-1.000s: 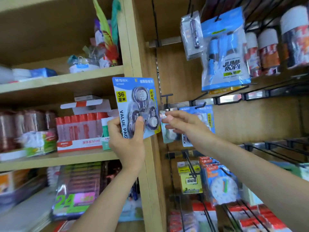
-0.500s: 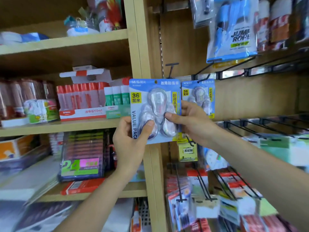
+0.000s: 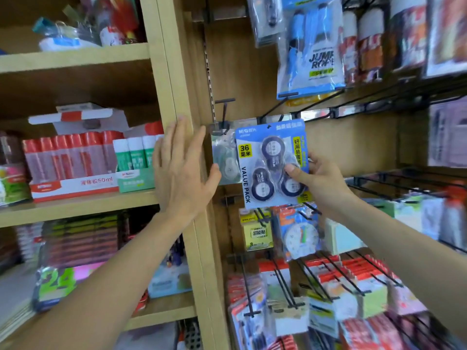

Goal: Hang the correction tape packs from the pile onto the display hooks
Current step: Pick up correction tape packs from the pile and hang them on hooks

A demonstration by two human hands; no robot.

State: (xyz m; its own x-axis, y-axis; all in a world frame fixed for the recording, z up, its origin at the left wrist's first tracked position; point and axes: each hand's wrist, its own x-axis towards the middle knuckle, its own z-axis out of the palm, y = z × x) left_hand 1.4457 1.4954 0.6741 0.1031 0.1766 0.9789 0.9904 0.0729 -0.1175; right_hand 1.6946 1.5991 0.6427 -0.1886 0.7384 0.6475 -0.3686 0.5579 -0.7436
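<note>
A second ago the left hand [image 3: 182,168] held the blue correction tape pack [image 3: 271,162] out in front of the wooden upright [image 3: 177,79]. That hand has since let go. It is now flat, with its fingers [image 3: 177,132] spread and straight, holding nothing, at the pack's 9 o'clock against the upright. The right hand [image 3: 326,183] has taken the pack over. Its thumb and fingers pinch the pack's right edge at about 3 o'clock.

The pack has also moved right, off the upright and into the hook bay. It is upright near the middle of the view, with its top edge level with the metal rail [image 3: 316,113]. This looks like the hanging step, at or near its end. Whether the pack's hole is already on a hook cannot be told, because the card hides it.

One blue pack is plainly in view, holding three round tape dispensers. Whether another pack hangs behind it cannot be told. One clear pack [image 3: 226,157] hangs just beside it at 9 o'clock. One bare T-shaped hook [image 3: 224,107] sticks out at 11 o'clock, and one jump rope pack [image 3: 313,54] hangs at 1 o'clock. The pile is out of view.
</note>
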